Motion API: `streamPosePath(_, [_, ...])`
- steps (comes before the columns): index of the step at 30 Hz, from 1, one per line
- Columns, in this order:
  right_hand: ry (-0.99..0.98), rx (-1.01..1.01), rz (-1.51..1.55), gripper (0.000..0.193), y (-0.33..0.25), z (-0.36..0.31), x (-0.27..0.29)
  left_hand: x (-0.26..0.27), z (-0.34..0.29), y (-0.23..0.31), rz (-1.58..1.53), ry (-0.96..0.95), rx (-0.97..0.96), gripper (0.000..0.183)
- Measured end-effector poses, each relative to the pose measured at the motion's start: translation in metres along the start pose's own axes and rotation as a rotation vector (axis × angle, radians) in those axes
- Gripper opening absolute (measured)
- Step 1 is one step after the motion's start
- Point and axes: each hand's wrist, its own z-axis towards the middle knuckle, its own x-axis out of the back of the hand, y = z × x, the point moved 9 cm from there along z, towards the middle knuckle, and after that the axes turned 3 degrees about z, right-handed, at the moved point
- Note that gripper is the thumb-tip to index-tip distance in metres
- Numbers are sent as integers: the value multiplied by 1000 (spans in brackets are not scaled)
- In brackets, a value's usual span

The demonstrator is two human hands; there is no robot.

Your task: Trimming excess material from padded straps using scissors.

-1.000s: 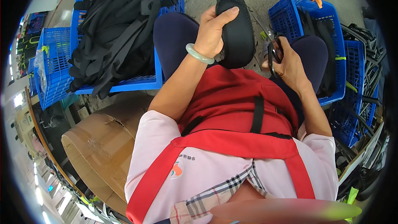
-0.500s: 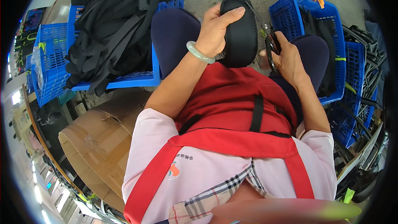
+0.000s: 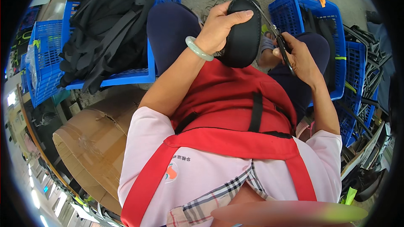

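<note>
A black padded piece (image 3: 240, 38), oval with stitching along its edge, is gripped in my left hand (image 3: 219, 27), the thumb lying across its face. My right hand (image 3: 299, 59) has its fingers in the black handles of a pair of scissors (image 3: 281, 44). The blades point up and left, their tips close to the upper right edge of the padded piece. Whether they touch it I cannot tell. Both hands are above my lap, over a red apron (image 3: 235, 96).
A blue crate (image 3: 151, 65) heaped with black straps (image 3: 107, 29) stands at the left. At the right is another blue crate (image 3: 284, 14) holding dark pieces, with more blue crates (image 3: 355, 56) beyond it. A large cardboard box (image 3: 92, 138) sits at my left side.
The scissors have swung so their blades point more up and left along the edge of the padded piece. My left hand keeps its hold, and the whole view has shifted slightly.
</note>
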Motion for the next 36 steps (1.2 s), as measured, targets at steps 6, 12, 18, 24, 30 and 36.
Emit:
streamPosePath(6, [-9, 97, 58, 41, -9, -8, 3, -9, -1, -11, 23, -57, 68, 20])
streamPosePath(12, [-156, -66, 154, 42, 4, -13, 0, -11, -2, -16, 40, -97, 91, 21])
streamPosePath(18, [-83, 122, 69, 41, -5, -20, 8, -24, -5, -19, 48, -176, 138, 23])
streamPosePath(24, [-237, -125, 186, 42, 17, -26, 4, -28, -8, -27, 76, -244, 185, 27])
streamPosePath(30, [-126, 72, 124, 52, 1, -34, 16, -31, -7, -33, 109, -259, 188, 28])
streamPosePath(36, [-155, 61, 14, 55, 4, -37, 13, -33, -9, -35, 107, -260, 206, 29])
